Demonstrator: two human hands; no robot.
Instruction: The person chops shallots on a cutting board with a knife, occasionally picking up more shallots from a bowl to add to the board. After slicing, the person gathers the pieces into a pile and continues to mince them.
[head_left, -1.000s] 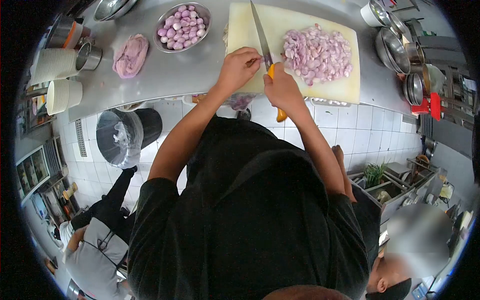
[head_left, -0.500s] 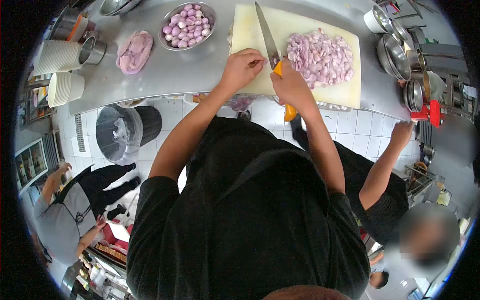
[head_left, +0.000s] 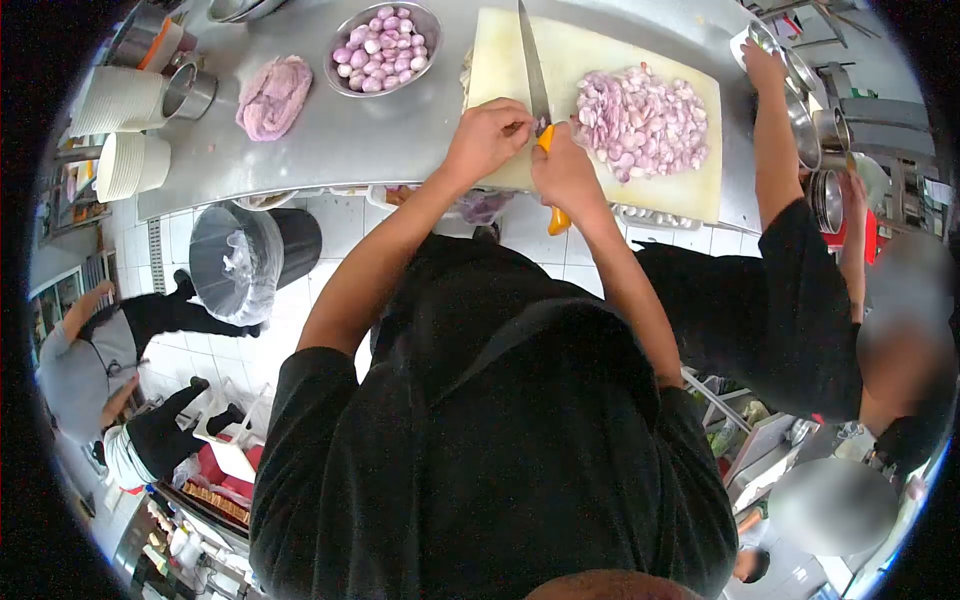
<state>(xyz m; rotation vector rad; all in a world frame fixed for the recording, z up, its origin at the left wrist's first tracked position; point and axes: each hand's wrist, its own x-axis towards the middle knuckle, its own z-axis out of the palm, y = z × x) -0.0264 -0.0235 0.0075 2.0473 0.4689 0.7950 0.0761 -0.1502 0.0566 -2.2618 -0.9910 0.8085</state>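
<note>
So the knife [head_left: 536, 85] is over the left part of the cutting board [head_left: 500, 55], blade running up toward the board's far edge and the yellow handle poking out past the near edge. Right hand [head_left: 568, 178] is wrapped snugly round that handle. Left hand [head_left: 488, 140] is just beside the blade, near the board's left edge, fingers curled in. Honestly can't tell if those fingertips are pinching a small piece or not, way too tiny to make out.

Same board, over toward its right edge: a big loose heap of sliced shallots [head_left: 640, 122], purple and white. The board itself lies along the near edge of the steel worktop [head_left: 330, 140].

Left of the board's far left corner there's a metal bowl [head_left: 430, 32] loaded with whole peeled shallots [head_left: 380, 50]. Further left is a crumpled pink bundle [head_left: 274, 97], can't say if it's cloth or plastic. Then a metal cup [head_left: 190, 92], plus 2 stacks of pale containers [head_left: 118, 100] by the worktop's left edge.

Along the right edge you get a cluster of metal bowls [head_left: 803, 130], and a co-worker in black [head_left: 750, 310] has a hand [head_left: 764, 62] up at the white tub there. Down on the floor, off the near edge toward the left, sits a dark bin [head_left: 300, 248] with a clear liner, and 2 more people are over on the far left.
</note>
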